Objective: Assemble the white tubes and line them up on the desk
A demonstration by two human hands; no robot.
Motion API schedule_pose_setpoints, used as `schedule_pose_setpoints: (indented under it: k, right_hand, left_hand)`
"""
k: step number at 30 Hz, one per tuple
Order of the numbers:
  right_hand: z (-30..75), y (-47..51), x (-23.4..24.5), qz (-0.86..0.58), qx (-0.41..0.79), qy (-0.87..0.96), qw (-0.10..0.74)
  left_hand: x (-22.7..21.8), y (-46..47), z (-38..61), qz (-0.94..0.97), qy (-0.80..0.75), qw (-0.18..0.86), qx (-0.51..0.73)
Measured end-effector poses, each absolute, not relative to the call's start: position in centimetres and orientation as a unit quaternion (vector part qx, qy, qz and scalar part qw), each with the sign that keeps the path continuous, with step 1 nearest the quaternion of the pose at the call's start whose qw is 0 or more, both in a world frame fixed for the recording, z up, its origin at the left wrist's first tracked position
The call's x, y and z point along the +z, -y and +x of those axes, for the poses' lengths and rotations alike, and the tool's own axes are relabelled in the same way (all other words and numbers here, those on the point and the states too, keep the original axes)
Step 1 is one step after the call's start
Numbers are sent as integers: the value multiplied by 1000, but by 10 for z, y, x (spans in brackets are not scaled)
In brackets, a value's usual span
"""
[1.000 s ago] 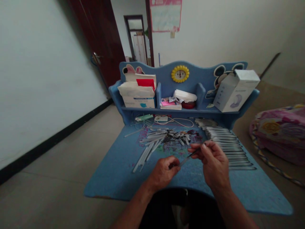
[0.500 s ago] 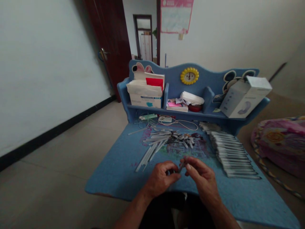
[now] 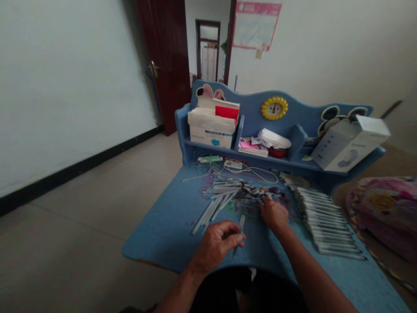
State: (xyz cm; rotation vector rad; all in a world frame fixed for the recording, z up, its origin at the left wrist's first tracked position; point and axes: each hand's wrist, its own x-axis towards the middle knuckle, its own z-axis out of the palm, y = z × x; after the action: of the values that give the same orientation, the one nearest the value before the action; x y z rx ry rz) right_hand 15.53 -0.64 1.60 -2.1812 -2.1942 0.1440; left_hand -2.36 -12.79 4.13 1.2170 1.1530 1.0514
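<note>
My left hand (image 3: 217,244) is closed, pinching a slim, translucent pen barrel (image 3: 241,222) that stands steeply tilted above the table's near part. My right hand (image 3: 274,214) reaches forward to a heap of small dark and whitish pen parts (image 3: 252,190). Its fingertips are drawn together at the heap's near right edge, and what lies between them is hidden. Left of that heap, several loose pale tubes (image 3: 213,208) fan out over the blue tabletop (image 3: 159,228). Along the right side lies a long row of pens (image 3: 329,219) packed side by side.
A blue shelf at the back bears a mask box (image 3: 210,130), papers (image 3: 252,148) and a tilted white box (image 3: 350,145). A white cord (image 3: 263,171) lies below it. Right of the table is a pink floral bundle (image 3: 382,213).
My right hand has left my left hand and moved forward to the heap of parts. My left hand keeps the pen barrel, now more upright. The view has shifted slightly.
</note>
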Motion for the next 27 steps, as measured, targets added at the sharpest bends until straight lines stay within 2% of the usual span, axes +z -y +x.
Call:
schedule_pose_setpoints:
  k: [5, 9, 21, 23, 27]
  right_hand:
    - [156, 6, 14, -700, 38, 713, 2]
    - [159, 11, 11, -690, 30, 723, 17]
    - [168, 34, 9, -653, 102, 733, 160]
    - [163, 48, 10, -624, 179, 731, 213]
    - [147, 88, 10, -482, 547, 566, 385]
  left_hand:
    - [35, 128, -25, 483, -458, 568, 484]
    - [36, 128, -23, 483, -460, 561, 490]
    - [31, 126, -24, 472, -478, 532, 516]
    - [36, 125, -25, 457, -482, 522, 535]
    - [47, 124, -29, 401, -491, 499, 591]
